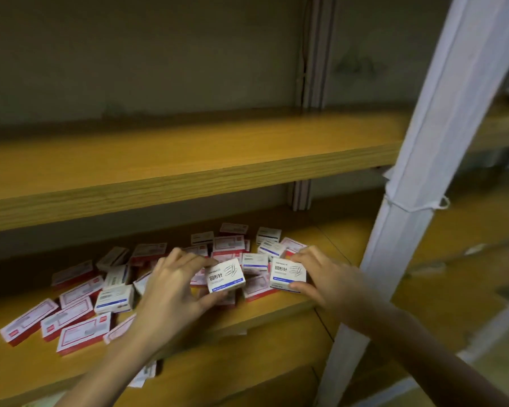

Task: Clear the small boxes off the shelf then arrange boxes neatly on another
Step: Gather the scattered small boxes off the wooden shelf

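Several small white boxes lie scattered on the lower wooden shelf (276, 311), some trimmed in red (83, 333), some in blue (114, 298). My left hand (174, 289) pinches a white and blue paper-clip box (226, 276) between thumb and fingers. My right hand (323, 276) grips a second, similar box (288, 273) at the right end of the pile. Both boxes sit just above the other boxes near the shelf's front edge.
A bare wooden shelf (188, 160) runs above the pile. A pale metal upright post (417, 177) with a cord tied round it stands at the right. One box (144, 374) lies on a lower level beneath my left forearm. More shelving continues to the right.
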The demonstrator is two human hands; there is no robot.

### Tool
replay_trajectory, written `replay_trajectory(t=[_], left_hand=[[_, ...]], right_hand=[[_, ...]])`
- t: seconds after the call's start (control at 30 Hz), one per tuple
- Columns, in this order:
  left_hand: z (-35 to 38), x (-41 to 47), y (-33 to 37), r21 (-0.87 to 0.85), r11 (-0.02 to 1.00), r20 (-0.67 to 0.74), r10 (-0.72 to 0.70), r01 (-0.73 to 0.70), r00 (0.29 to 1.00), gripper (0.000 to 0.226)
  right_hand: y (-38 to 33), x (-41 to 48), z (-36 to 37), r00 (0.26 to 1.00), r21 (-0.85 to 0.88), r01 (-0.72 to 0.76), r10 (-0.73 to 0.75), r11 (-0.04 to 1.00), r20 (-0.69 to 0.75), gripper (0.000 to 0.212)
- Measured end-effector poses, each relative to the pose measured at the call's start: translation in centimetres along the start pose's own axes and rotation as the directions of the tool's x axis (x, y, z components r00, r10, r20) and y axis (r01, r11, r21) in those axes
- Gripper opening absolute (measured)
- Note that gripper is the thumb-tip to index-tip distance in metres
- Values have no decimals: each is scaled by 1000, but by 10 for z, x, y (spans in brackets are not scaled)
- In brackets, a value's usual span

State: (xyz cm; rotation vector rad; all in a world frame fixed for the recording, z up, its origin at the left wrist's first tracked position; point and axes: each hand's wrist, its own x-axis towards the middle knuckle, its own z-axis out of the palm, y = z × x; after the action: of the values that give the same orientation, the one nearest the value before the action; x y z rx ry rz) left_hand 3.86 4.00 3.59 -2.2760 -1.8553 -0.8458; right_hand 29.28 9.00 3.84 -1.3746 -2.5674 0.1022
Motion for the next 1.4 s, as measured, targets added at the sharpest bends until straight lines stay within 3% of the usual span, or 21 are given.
replay_trajectory(t=[0.27, 0.47, 0.63, 0.9, 1.17, 1.4], left_hand=[[22, 20, 83, -122, 977, 61, 184, -176, 981, 49], [48, 27, 161, -179, 960, 57, 230, -216, 972, 50], [77, 30, 236, -191, 955, 18, 235, -228, 972, 47], [137, 59, 332, -159, 965, 52, 218, -207, 975, 49], [207, 124, 374, -99, 977, 50, 194, -189, 980, 48], [273, 193, 380, -101, 992, 61, 83, -77, 995, 48]], right_hand=[[55, -75, -35, 994, -56, -104, 102, 993, -27, 55], [125, -136, -58, 990, -80, -131, 127, 988, -55, 53], [191, -180, -82, 990, -152, -106, 90, 983, -107, 53], [290, -226, -106, 988, -96, -132, 123, 987, -94, 52], [396, -221, -112, 984, -78, -170, 164, 982, -74, 51], [487, -157, -111, 996, -105, -82, 78, 991, -43, 50]])
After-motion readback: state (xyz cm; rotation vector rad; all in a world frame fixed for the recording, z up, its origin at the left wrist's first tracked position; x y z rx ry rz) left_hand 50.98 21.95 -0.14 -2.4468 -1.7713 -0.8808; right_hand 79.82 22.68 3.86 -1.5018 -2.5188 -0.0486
